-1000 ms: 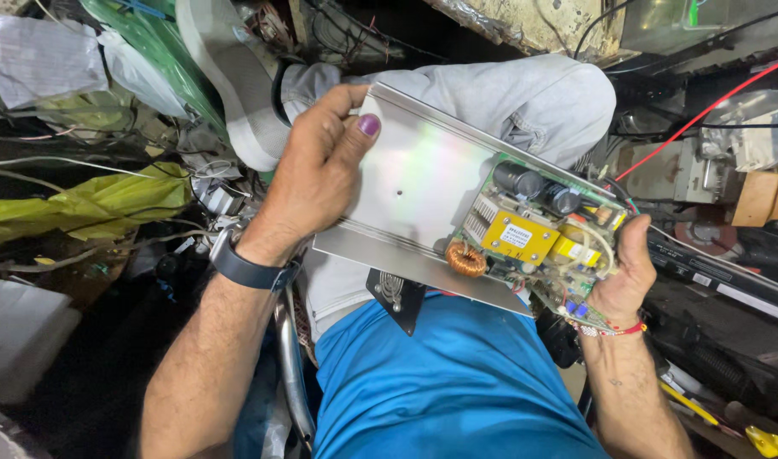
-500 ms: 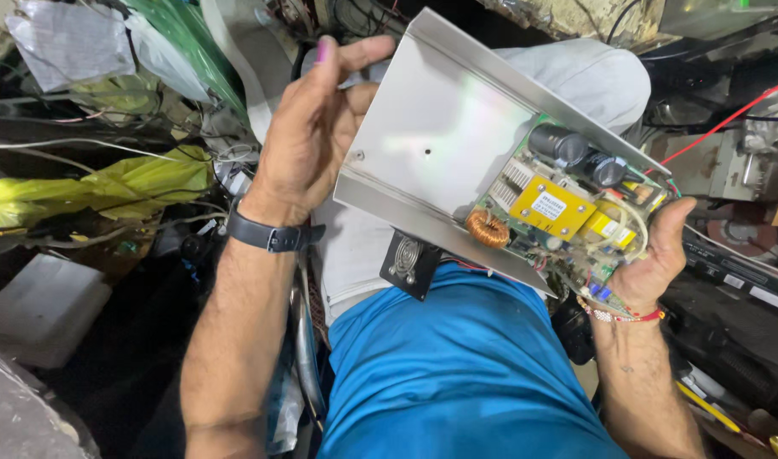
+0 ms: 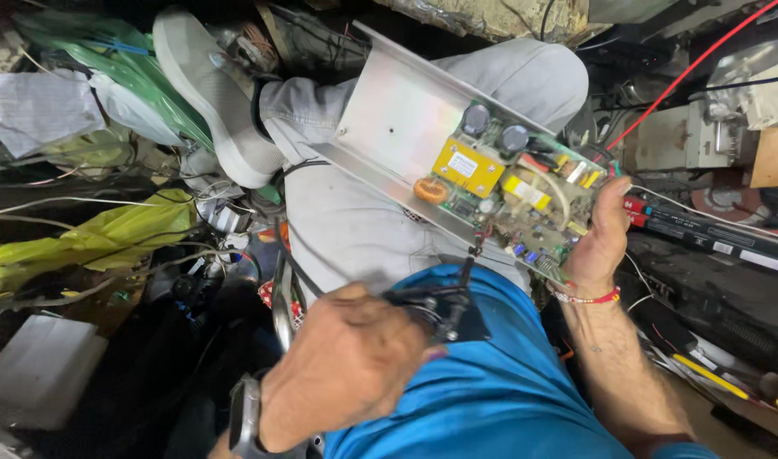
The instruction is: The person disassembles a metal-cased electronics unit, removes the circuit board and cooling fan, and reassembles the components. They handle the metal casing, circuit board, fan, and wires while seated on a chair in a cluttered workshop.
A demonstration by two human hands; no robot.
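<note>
My right hand (image 3: 600,240) grips the near end of a long bent metal chassis (image 3: 397,119) that carries a circuit board (image 3: 508,191) with a yellow transformer, two dark capacitors and a copper coil. The chassis rests across my grey-trousered lap. My left hand (image 3: 346,365), with a dark watch on the wrist, is low over my blue shirt and closes on a small black tool or part (image 3: 444,310) whose thin tip points up toward the board's lower edge. What that black thing is I cannot tell.
A grey shoe (image 3: 206,93) lies at upper left beside green and yellow plastic bags (image 3: 100,234) and tangled wires. A red wire (image 3: 687,76) runs at upper right above black boxes and tools (image 3: 712,234). A white block (image 3: 40,365) sits lower left.
My left hand let go of the chassis's far end and dropped to my lap, where it now holds a small black item. The right hand still holds the chassis, now lower across my lap.
</note>
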